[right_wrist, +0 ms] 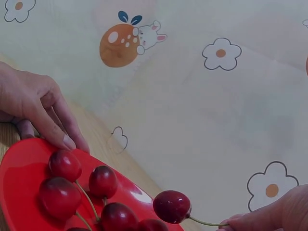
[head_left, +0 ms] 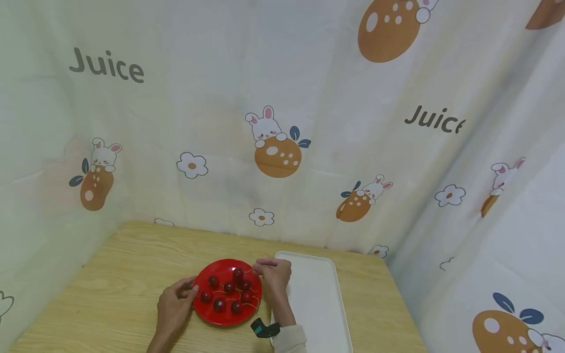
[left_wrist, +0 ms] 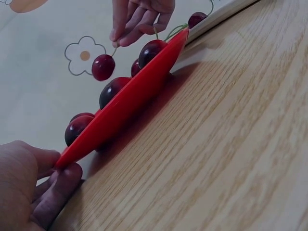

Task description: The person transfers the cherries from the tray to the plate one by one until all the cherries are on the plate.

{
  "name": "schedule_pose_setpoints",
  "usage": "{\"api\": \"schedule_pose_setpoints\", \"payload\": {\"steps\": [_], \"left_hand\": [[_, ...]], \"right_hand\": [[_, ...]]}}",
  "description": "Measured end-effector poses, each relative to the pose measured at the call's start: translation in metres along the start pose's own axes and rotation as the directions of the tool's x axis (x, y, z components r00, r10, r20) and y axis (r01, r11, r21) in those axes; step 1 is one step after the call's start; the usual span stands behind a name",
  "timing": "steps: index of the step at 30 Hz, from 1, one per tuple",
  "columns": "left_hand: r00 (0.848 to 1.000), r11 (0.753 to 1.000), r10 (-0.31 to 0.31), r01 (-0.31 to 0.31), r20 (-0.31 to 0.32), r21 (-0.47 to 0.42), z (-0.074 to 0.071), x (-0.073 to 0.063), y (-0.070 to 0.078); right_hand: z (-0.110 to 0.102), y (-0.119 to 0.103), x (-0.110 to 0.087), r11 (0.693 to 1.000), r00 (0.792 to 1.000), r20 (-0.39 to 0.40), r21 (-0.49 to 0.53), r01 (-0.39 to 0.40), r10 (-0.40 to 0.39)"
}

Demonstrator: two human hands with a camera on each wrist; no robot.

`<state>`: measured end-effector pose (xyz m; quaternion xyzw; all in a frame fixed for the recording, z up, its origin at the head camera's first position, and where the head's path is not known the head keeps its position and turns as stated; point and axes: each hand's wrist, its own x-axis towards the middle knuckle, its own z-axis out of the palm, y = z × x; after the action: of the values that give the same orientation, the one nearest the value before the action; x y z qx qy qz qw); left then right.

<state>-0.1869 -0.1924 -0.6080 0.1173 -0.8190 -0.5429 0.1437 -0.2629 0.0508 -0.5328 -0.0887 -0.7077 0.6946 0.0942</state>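
Observation:
My left hand [head_left: 172,305] grips the left rim of a red plate [head_left: 219,268], thumb on top and fingers underneath. Several dark red cherries [head_left: 219,304] with green stems lie on the plate. By its stem, one cherry [right_wrist: 172,207] hangs from the fingertips of my right hand [head_left: 275,275]. That lifted cherry [left_wrist: 103,67] is above the plate's far right part, apart from the others. In the left wrist view, another cherry [left_wrist: 197,19] shows beyond the plate's rim, by the edge of a white tray [head_left: 309,289].
The white tray stands right of the plate on the wooden table [head_left: 132,264], partly covered by my right forearm. A printed curtain [head_left: 212,122] hangs along the table's back and sides. A black strap device [head_left: 265,328] sits at my right wrist.

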Motion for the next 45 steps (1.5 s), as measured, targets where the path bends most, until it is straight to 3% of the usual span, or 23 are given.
{"api": "schedule_pose_setpoints", "payload": {"steps": [14,26,41,45], "left_hand": [[1.0,1.0,0.002,-0.002,-0.003,-0.011,-0.001,0.0,0.001],[1.0,0.998,-0.007,0.007,-0.002,-0.068,0.002,0.001,-0.002],[1.0,0.999,0.013,-0.013,-0.009,-0.043,0.002,0.002,-0.003],[1.0,1.0,0.02,-0.02,-0.017,-0.022,0.002,0.002,-0.003]], "right_hand": [[0.01,0.001,0.003,1.0,1.0,0.031,-0.001,-0.001,0.001],[0.017,0.003,-0.002,0.997,0.999,0.05,-0.078,0.022,-0.019],[0.024,0.008,-0.004,0.994,0.996,0.077,-0.094,0.05,-0.043],[0.027,0.012,0.0,0.987,0.995,0.078,-0.143,0.077,-0.066]]}}
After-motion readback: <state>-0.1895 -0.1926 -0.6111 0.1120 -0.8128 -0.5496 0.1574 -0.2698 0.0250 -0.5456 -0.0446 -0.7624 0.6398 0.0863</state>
